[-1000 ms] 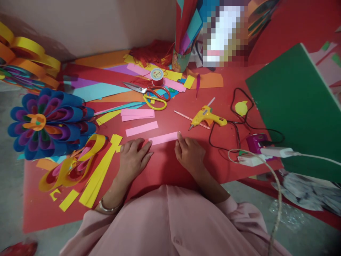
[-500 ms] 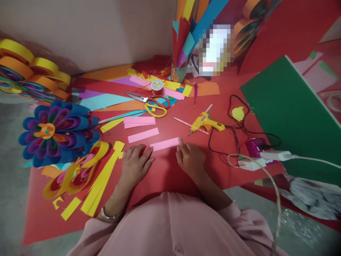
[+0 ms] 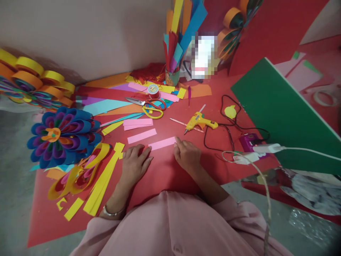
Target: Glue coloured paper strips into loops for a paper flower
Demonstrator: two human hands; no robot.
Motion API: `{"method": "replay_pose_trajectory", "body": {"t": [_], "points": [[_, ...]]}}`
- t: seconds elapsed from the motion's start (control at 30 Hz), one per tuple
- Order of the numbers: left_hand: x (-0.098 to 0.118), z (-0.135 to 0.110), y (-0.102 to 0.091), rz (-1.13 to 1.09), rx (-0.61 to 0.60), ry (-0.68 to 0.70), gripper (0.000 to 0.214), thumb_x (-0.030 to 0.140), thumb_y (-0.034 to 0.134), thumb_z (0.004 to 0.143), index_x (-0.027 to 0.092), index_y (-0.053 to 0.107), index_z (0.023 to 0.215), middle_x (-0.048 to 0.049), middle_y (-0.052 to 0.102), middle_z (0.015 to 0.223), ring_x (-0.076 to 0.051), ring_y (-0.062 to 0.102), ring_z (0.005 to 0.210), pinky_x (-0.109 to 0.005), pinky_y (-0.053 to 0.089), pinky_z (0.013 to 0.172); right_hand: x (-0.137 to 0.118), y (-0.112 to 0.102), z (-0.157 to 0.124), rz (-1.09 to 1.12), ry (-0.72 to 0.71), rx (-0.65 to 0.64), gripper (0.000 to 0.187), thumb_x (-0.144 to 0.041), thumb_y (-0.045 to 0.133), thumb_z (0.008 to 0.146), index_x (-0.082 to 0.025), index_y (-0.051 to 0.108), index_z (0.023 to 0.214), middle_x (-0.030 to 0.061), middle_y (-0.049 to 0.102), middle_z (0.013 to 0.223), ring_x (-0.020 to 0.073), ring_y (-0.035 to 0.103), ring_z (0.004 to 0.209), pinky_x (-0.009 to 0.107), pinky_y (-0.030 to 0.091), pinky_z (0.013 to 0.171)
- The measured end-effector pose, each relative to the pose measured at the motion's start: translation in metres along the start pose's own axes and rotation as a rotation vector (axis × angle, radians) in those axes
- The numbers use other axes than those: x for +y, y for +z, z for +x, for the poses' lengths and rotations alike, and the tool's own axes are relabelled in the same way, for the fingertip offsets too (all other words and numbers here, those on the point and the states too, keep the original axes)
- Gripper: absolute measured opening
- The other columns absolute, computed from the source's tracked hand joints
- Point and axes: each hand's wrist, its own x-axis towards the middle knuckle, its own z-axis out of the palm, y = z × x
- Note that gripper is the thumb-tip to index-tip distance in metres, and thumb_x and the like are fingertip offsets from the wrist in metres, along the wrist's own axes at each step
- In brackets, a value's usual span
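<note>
left hand palm-down; right hand fingers part-curled; both touching pink strip

Head-worn view, forward and down over red table

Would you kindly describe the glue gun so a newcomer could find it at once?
On the red table, look beyond the right hand. The yellow glue gun lies there; its pistol shape sets it apart from the flat yellow cutout nearby.
</note>
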Motion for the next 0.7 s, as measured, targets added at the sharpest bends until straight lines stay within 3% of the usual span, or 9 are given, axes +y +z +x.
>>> {"method": "replay_pose_trajectory", "body": {"t": [0.27, 0.5, 0.7], "points": [[0.0, -0.001, 0.0, -0.061, -0.021, -0.039, 0.04, 0.048, 0.059, 0.102, 0.027, 0.072, 0.133, -0.0138, 0.067, 0.126, -0.031, 0.056, 0.108, -0.043, 0.041, 0.088, 0.01, 0.011, -0.006, 0.077, -0.028, 0.203, 0.041, -0.022, 0.045, 0.103, -0.017, 0.075, 0.131, 0.0056, 0.076, 0.081, 0.0174, 0.064, 0.076, 0.031, 0.038, 0.072], [0.0, -0.001, 0.0, -0.043, -0.024, -0.024, 0.041, 0.048, 0.057, 0.103, 0.026, 0.072, 0.134, -0.0143, 0.068, 0.127, -0.032, 0.057, 0.108, -0.045, 0.044, 0.089, 0.013, 0.009, -0.016, -0.036, -0.095, 0.205, 0.038, -0.027, 0.052, 0.101, -0.02, 0.077, 0.128, 0.0039, 0.07, 0.074, 0.0177, 0.059, 0.073, 0.033, 0.032, 0.064], [-0.003, -0.002, 0.002, -0.027, 0.018, 0.005, 0.04, 0.047, 0.058, 0.103, 0.026, 0.073, 0.133, -0.0136, 0.069, 0.126, -0.031, 0.059, 0.107, -0.044, 0.044, 0.087, 0.012, 0.013, -0.015, -0.03, -0.077, 0.164, 0.039, -0.027, 0.053, 0.1, -0.021, 0.077, 0.13, 0.0045, 0.072, 0.077, 0.0177, 0.06, 0.076, 0.032, 0.033, 0.065]]}}
